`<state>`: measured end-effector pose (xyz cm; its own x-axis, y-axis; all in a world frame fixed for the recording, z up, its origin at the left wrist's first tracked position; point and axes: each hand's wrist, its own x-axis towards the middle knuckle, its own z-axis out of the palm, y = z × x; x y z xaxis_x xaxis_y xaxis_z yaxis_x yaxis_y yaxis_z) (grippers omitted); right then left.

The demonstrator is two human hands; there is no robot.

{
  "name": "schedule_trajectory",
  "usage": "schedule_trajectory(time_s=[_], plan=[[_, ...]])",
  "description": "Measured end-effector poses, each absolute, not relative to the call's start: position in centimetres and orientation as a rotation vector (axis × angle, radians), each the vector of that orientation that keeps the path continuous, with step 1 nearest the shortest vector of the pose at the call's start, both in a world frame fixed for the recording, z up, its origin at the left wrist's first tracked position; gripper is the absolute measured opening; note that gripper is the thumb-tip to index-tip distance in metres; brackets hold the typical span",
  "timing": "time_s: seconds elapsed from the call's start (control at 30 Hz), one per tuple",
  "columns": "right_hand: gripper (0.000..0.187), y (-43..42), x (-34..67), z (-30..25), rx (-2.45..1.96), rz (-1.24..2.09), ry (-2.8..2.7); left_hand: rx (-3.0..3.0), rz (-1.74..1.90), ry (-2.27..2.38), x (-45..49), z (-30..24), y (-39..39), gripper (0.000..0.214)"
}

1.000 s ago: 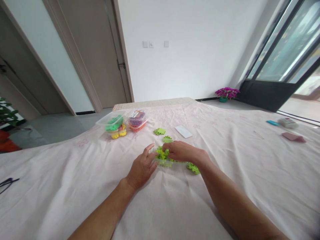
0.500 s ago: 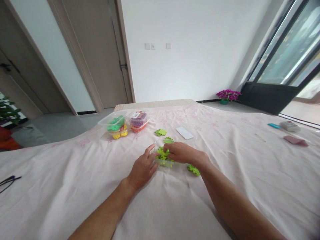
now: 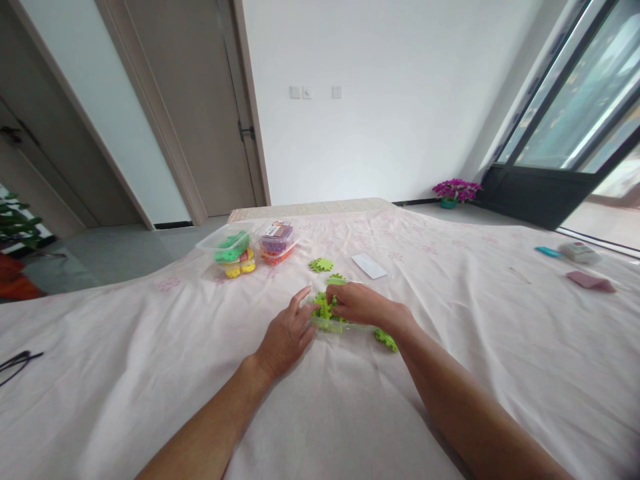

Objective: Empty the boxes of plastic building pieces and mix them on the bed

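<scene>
A clear plastic box (image 3: pixel 334 325) of lime-green gear-shaped pieces (image 3: pixel 324 307) lies on the pale pink sheet (image 3: pixel 350 400). My left hand (image 3: pixel 285 337) rests against the box's left side with fingers extended. My right hand (image 3: pixel 361 303) reaches over the box from the right, fingers curled and pinching the green pieces inside. One loose green piece (image 3: pixel 385 339) lies beside my right wrist. Two more, a flat green gear (image 3: pixel 321 265) and a second one (image 3: pixel 336 278), lie just beyond the box.
Two clear boxes stand further back: one with green and yellow pieces (image 3: pixel 231 251), one with purple and orange pieces (image 3: pixel 275 241). A white card (image 3: pixel 369 265) lies behind my hands. Small items (image 3: pixel 580 253) sit far right, black glasses (image 3: pixel 17 363) far left.
My right hand's fingers have curled a little further into the green pieces in the box. My left hand has stayed in place.
</scene>
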<state>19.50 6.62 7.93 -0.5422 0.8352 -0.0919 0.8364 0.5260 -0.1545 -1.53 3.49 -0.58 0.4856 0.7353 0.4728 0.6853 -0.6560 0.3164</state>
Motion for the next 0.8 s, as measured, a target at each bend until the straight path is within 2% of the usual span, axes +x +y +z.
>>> schedule_trajectory(time_s=[0.8], plan=[[0.023, 6.89, 19.63, 7.48, 1.495, -0.277, 2.773, 2.639, 0.908, 1.253, -1.50, -0.46, 3.28, 0.040]])
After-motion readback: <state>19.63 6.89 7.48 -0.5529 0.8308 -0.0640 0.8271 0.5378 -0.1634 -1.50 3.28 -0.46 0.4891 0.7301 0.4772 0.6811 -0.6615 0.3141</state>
